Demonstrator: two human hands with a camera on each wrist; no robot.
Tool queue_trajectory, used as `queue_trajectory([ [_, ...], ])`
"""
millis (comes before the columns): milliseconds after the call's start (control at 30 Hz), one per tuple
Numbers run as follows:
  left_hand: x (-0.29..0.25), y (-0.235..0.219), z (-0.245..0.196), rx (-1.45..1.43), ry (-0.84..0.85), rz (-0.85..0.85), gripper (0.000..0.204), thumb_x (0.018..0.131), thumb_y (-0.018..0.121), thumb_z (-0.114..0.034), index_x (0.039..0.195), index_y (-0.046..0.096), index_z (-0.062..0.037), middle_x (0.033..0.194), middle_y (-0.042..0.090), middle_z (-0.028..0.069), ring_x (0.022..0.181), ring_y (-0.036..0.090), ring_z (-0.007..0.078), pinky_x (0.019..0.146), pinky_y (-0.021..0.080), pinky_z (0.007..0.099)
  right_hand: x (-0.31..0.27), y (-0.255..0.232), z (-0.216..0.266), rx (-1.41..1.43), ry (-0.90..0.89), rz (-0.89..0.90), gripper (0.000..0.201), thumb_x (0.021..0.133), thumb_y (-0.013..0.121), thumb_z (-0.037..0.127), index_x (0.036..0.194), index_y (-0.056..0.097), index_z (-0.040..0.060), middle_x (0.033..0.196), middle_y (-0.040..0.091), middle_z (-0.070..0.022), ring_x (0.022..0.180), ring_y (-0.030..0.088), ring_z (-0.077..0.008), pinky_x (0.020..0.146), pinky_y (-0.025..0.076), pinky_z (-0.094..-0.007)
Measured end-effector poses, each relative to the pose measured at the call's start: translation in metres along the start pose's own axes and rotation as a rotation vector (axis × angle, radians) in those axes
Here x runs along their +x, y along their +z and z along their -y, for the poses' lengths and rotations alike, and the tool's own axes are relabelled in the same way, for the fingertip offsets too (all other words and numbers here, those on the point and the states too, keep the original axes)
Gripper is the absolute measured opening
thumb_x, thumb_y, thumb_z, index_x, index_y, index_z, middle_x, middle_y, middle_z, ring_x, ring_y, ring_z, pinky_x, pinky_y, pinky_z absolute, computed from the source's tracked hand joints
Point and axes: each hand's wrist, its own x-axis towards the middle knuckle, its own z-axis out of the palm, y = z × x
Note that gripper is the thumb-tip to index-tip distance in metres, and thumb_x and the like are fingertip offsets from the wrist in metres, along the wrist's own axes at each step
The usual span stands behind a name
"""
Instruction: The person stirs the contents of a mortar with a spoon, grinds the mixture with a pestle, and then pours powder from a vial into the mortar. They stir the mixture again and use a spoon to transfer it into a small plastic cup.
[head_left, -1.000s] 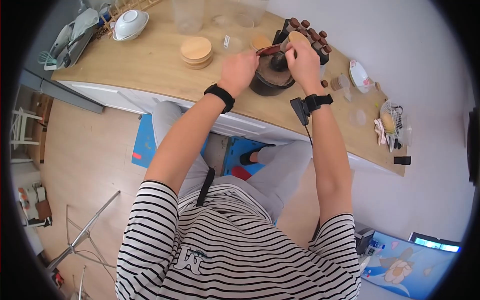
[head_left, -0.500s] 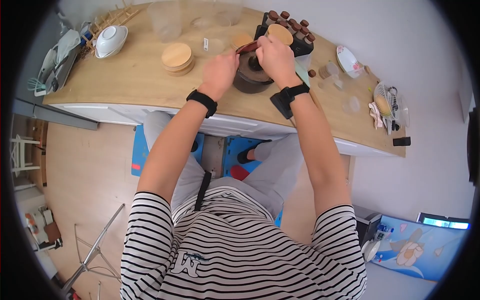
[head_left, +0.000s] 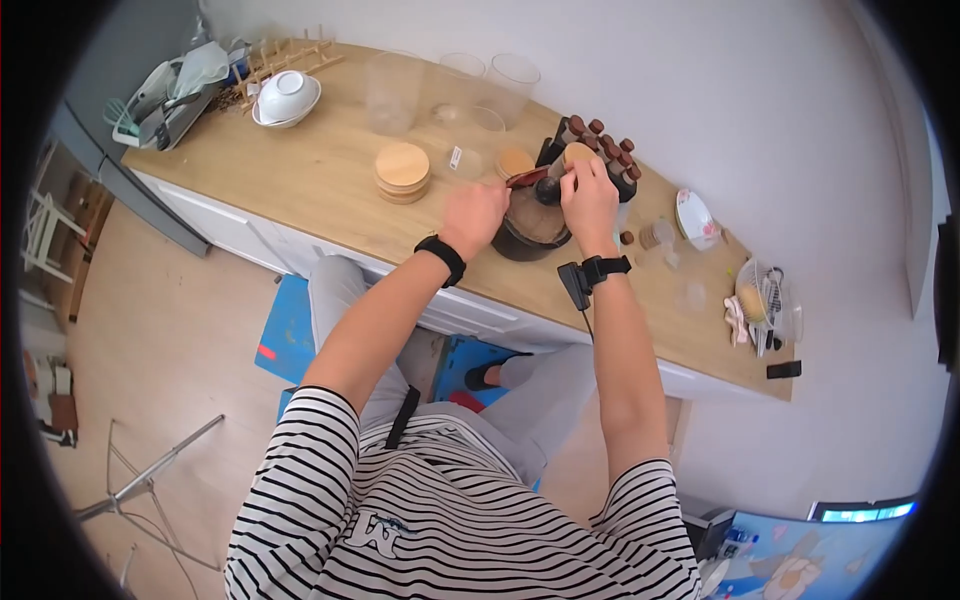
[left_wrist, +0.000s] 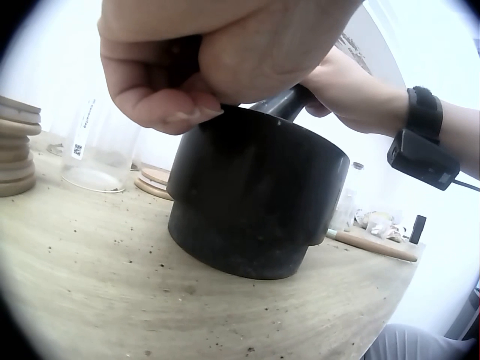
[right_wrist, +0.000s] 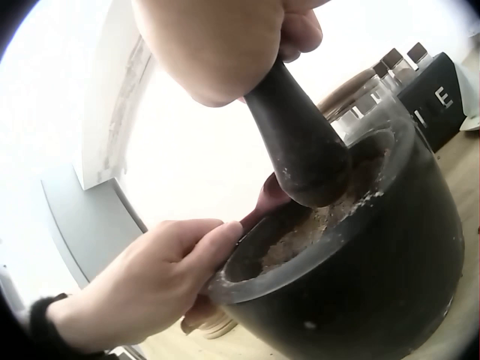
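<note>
A black mortar (right_wrist: 375, 262) with brown powder (right_wrist: 300, 238) inside stands near the counter's front edge. The right hand (head_left: 590, 203) grips a black pestle (right_wrist: 304, 142), its rounded end over the powder inside the mortar. At the mortar's left rim, the left hand (head_left: 474, 215) pinches the handle of a reddish-brown spoon (right_wrist: 271, 196), whose bowl lies over the mortar's opening. The left wrist view shows the left hand (left_wrist: 217, 60) with curled fingers at the rim; the spoon is hidden there.
A rack of brown-capped bottles (head_left: 625, 165) and a wood-lidded jar (head_left: 578, 153) stand behind the mortar. Left of it are a wooden-lidded container (head_left: 402, 170), clear containers (head_left: 395, 95) and white bowls (head_left: 287, 97). A floral dish (head_left: 696, 220) and a wire basket (head_left: 757, 290) lie to the right.
The head view has shifted, so the counter sits lower in it. The right hand with the pestle has moved slightly away from the left hand since half a second ago.
</note>
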Motion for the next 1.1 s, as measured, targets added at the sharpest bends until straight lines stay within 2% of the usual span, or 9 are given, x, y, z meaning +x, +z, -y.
queue_trajectory([
  [200, -0.002, -0.005, -0.005, -0.030, -0.058, 0.057, 0.030, 0.104, 0.055, -0.030, 0.092, 0.070, -0.0066, 0.075, 0.072, 0.0200, 0.068, 0.072, 0.0392, 0.061, 0.058, 0.0502, -0.017, 0.018, 0.014, -0.089, -0.041, 0.105, 0.008, 0.088, 0.067, 0.010, 0.095, 0.065, 0.0081, 0.091, 0.060, -0.0124, 0.079, 0.067, -0.0353, 0.067, 0.055, -0.0469],
  [367, 0.000, 0.000, 0.002, -0.024, -0.015, 0.110, 0.030, 0.105, 0.051, -0.030, 0.097, 0.068, -0.0067, 0.082, 0.073, 0.0207, 0.074, 0.073, 0.0408, 0.063, 0.058, 0.0515, -0.028, 0.002, 0.036, -0.067, -0.331, 0.248, 0.010, 0.084, 0.068, 0.012, 0.090, 0.062, 0.0065, 0.096, 0.059, -0.0098, 0.086, 0.066, -0.0301, 0.067, 0.057, -0.0435],
  [433, 0.001, 0.002, 0.007, -0.009, 0.017, 0.140, 0.029, 0.105, 0.051, -0.030, 0.098, 0.068, -0.0068, 0.081, 0.073, 0.0227, 0.074, 0.072, 0.0423, 0.063, 0.058, 0.0535, -0.029, 0.006, 0.039, -0.010, -0.362, 0.204, 0.011, 0.083, 0.068, 0.010, 0.091, 0.062, 0.0057, 0.093, 0.059, -0.0118, 0.081, 0.066, -0.0334, 0.066, 0.056, -0.0455],
  [533, 0.000, -0.005, -0.001, 0.018, 0.020, 0.132, 0.033, 0.107, 0.050, -0.033, 0.097, 0.066, -0.0059, 0.078, 0.071, 0.0232, 0.073, 0.070, 0.0441, 0.062, 0.056, 0.0544, -0.022, 0.015, 0.029, -0.050, -0.001, 0.143, 0.010, 0.084, 0.067, 0.010, 0.091, 0.062, 0.0057, 0.095, 0.059, -0.0122, 0.081, 0.066, -0.0333, 0.066, 0.056, -0.0460],
  [633, -0.001, -0.001, 0.003, 0.011, 0.061, 0.100, 0.035, 0.108, 0.051, -0.034, 0.094, 0.065, -0.0059, 0.076, 0.070, 0.0241, 0.072, 0.069, 0.0455, 0.061, 0.055, 0.0555, -0.023, 0.003, 0.032, -0.066, -0.039, 0.223, 0.010, 0.083, 0.068, 0.009, 0.092, 0.063, 0.0058, 0.095, 0.059, -0.0129, 0.082, 0.067, -0.0332, 0.066, 0.056, -0.0470],
  [667, -0.001, -0.002, 0.003, 0.001, 0.068, 0.071, 0.034, 0.107, 0.052, -0.033, 0.093, 0.066, -0.0055, 0.075, 0.069, 0.0245, 0.071, 0.069, 0.0455, 0.061, 0.055, 0.0552, -0.025, 0.003, 0.034, -0.034, -0.182, 0.139, 0.009, 0.084, 0.066, 0.011, 0.089, 0.063, 0.0044, 0.093, 0.060, -0.0110, 0.081, 0.068, -0.0315, 0.064, 0.057, -0.0449],
  [700, 0.001, -0.003, 0.003, -0.007, 0.074, 0.039, 0.033, 0.107, 0.053, -0.032, 0.091, 0.066, -0.0052, 0.075, 0.069, 0.0249, 0.071, 0.069, 0.0456, 0.061, 0.055, 0.0549, -0.025, 0.001, 0.033, -0.010, -0.231, 0.157, 0.009, 0.083, 0.067, 0.011, 0.089, 0.064, 0.0046, 0.092, 0.059, -0.0117, 0.080, 0.068, -0.0321, 0.064, 0.057, -0.0460],
  [867, 0.002, -0.014, -0.004, 0.053, 0.060, 0.109, 0.034, 0.108, 0.052, -0.032, 0.091, 0.064, -0.0048, 0.074, 0.069, 0.0247, 0.071, 0.069, 0.0459, 0.060, 0.054, 0.0556, -0.024, -0.008, 0.026, 0.031, -0.032, 0.138, 0.012, 0.083, 0.070, 0.011, 0.091, 0.065, 0.0048, 0.094, 0.060, -0.0111, 0.082, 0.068, -0.0313, 0.067, 0.057, -0.0459],
  [1100, 0.002, -0.013, -0.003, 0.091, 0.085, 0.137, 0.032, 0.108, 0.052, -0.032, 0.092, 0.062, -0.0052, 0.075, 0.069, 0.0250, 0.071, 0.068, 0.0470, 0.059, 0.053, 0.0567, -0.026, 0.008, 0.032, -0.051, -0.057, 0.154, 0.011, 0.081, 0.070, 0.014, 0.085, 0.068, 0.0037, 0.090, 0.065, -0.0115, 0.073, 0.070, -0.0314, 0.063, 0.058, -0.0432],
])
